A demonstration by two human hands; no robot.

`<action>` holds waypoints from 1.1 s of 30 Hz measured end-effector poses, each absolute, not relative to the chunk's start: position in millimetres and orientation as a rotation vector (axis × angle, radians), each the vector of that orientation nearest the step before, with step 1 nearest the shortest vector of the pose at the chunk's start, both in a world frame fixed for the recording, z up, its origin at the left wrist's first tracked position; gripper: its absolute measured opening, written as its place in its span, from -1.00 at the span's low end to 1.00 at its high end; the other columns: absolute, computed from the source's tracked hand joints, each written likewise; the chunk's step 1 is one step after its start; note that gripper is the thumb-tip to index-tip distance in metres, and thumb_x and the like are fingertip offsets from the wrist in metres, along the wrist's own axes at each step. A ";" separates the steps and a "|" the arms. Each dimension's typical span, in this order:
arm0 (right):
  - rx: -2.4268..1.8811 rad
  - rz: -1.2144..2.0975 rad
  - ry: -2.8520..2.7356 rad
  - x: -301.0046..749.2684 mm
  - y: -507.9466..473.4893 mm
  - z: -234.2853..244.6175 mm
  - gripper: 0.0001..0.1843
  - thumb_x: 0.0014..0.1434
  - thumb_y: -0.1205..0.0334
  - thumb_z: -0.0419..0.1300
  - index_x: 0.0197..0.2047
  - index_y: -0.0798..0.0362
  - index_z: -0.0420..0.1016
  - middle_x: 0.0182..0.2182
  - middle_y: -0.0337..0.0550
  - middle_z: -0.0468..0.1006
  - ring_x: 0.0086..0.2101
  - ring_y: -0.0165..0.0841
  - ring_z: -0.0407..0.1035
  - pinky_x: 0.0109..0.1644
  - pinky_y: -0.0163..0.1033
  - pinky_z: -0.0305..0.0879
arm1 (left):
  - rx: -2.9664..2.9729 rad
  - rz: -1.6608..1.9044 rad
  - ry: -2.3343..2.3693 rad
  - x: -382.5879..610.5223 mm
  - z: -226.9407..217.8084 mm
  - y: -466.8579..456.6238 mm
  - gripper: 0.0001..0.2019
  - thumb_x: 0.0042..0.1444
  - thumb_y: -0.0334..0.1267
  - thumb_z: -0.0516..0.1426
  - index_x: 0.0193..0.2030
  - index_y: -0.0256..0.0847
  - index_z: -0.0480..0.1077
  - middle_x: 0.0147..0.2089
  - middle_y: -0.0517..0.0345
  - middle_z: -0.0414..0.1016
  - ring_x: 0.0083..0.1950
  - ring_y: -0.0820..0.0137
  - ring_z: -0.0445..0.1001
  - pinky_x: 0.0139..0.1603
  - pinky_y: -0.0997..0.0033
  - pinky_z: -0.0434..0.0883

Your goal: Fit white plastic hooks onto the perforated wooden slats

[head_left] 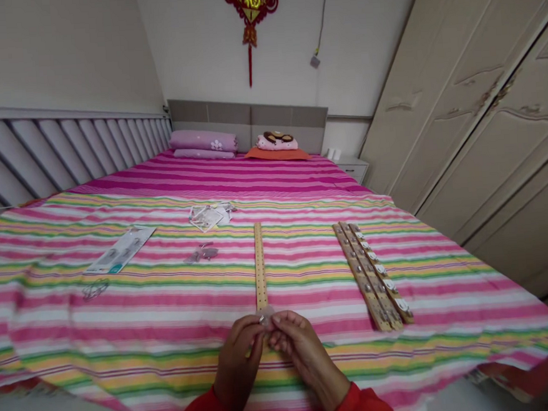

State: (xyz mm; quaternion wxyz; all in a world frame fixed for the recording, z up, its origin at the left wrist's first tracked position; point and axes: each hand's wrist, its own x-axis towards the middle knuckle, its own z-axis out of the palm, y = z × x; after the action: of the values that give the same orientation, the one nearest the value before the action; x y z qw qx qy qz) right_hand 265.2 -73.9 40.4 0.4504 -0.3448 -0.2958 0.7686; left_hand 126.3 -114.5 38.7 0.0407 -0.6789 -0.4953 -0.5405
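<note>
Both my hands meet at the near end of a narrow wooden strip with holes [259, 263] that lies lengthwise on the striped bedspread [169, 313]. My left hand [240, 358] and my right hand [300, 351] are closed in a pinch around a small clear and metal piece [265, 317] at that end. What exactly the piece is stays too small to tell. Red sleeves cover both wrists.
Three wooden strips with metal fittings [375, 276] lie side by side to the right. Small metal parts [202, 253], an open plastic packet [209, 216], a long packet [121, 250] and a wire piece [94, 289] lie left. Pillows [202, 141] at the headboard, wardrobe [484, 122] on the right.
</note>
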 end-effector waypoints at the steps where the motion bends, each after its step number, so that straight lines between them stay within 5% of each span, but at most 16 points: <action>1: -0.850 1.898 -0.736 265.1 -72.4 39.8 -0.63 -0.16 0.07 0.47 -0.45 0.17 0.50 -0.60 -0.18 0.54 -0.63 -0.49 0.37 -0.54 -0.42 0.28 | -2.093 -1.668 -1.513 127.6 38.5 -115.2 -0.83 0.15 -0.42 0.07 -0.27 -0.13 0.47 -0.24 0.08 0.55 -0.18 0.41 0.55 -0.15 0.43 0.53; 11: -0.931 1.758 -0.896 277.0 -24.9 41.4 -0.61 -0.21 0.01 0.47 -0.50 0.13 0.47 -0.62 -0.24 0.50 -0.63 -0.49 0.33 -0.55 -0.40 0.25 | -1.934 -2.375 -2.314 110.5 34.1 -89.1 -0.68 0.07 -0.03 0.13 -0.16 -0.21 0.48 -0.23 0.04 0.60 -0.23 0.31 0.57 -0.19 0.34 0.53; 19: -0.978 1.726 -1.146 273.8 4.0 32.3 -0.63 -0.12 -0.01 0.39 -0.51 0.14 0.46 -0.68 -0.25 0.48 -0.65 -0.48 0.33 -0.55 -0.37 0.23 | -1.888 -2.346 -2.553 104.5 13.2 -78.6 -0.65 -0.07 0.01 0.20 -0.25 -0.23 0.50 -0.27 0.05 0.60 -0.20 0.27 0.55 -0.12 0.29 0.48; 33: -1.044 1.566 -1.332 250.1 23.8 15.9 -0.74 -0.07 0.03 0.26 -0.50 0.09 0.47 -0.75 -0.36 0.37 -0.72 -0.49 0.22 -0.62 -0.37 0.15 | -1.959 -2.367 -2.568 107.9 -7.8 -73.2 -0.49 0.00 0.04 0.14 0.02 -0.25 0.45 0.02 -0.06 0.54 -0.01 0.20 0.53 0.01 0.22 0.47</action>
State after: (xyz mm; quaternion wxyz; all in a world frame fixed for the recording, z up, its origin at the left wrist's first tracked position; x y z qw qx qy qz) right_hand 250.1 23.8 15.9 0.4060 -0.4137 -0.5279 0.6208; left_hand 107.9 -73.2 -7.8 -0.4181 -0.4444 -0.5826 -0.5370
